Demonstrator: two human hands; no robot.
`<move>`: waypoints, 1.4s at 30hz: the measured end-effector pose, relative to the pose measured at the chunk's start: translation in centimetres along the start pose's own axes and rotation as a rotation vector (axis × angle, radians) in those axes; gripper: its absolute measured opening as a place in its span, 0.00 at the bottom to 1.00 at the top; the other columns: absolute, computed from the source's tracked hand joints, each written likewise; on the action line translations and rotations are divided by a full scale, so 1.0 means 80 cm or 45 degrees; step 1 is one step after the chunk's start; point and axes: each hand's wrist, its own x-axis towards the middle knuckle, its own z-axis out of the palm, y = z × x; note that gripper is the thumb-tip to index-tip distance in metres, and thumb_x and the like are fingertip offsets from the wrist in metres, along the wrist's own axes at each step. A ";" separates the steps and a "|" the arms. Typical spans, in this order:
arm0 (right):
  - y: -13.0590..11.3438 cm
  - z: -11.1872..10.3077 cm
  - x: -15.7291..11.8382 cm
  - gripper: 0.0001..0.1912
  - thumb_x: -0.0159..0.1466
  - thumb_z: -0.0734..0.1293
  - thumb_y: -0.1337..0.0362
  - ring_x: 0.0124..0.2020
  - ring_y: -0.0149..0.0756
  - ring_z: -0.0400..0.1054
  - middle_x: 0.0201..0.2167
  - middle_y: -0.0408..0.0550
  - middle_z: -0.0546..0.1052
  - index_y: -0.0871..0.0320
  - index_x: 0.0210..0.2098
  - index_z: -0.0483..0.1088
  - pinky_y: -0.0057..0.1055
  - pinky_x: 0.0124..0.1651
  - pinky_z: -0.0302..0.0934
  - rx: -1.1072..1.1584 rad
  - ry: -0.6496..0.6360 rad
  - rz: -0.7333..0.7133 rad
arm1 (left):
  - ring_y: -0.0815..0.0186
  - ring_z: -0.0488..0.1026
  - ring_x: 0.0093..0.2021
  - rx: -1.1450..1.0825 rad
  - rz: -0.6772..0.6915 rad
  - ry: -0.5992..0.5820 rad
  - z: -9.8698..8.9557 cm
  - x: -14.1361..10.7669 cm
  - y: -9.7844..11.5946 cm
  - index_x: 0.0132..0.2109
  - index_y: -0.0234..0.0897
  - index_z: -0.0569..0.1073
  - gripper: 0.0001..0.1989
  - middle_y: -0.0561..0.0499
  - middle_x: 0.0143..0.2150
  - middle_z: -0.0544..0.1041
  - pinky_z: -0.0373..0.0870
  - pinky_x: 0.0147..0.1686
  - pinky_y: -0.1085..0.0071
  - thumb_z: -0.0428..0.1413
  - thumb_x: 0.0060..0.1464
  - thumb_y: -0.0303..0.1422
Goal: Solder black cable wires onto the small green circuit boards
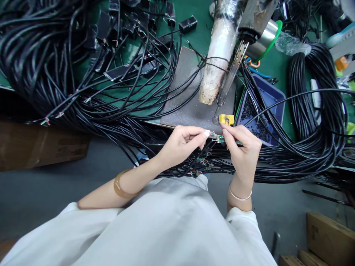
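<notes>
My left hand is closed in a pinch on thin wire ends. They meet a small green circuit board. My right hand is also closed, its thumb and forefinger pinching at the board's right side; its fingertips partly hide what lies between them. Just above the hands, the tip of a soldering iron, fixed with its point downward, comes close to a yellow block. Below the fingers, several more green boards with coloured wires hang among black cables.
Thick bundles of black cable lie to the left and right. A blue tray holds small black pieces. Behind are a white tube, a solder spool and a grey board. Cardboard boxes stand on the floor.
</notes>
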 end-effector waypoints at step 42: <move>-0.003 0.011 0.015 0.11 0.68 0.66 0.63 0.23 0.24 0.60 0.24 0.40 0.68 0.52 0.45 0.80 0.27 0.26 0.55 0.127 0.006 0.144 | 0.73 0.65 0.26 0.327 0.453 0.192 0.004 0.005 -0.013 0.34 0.33 0.79 0.04 0.54 0.26 0.70 0.63 0.27 0.75 0.59 0.55 0.24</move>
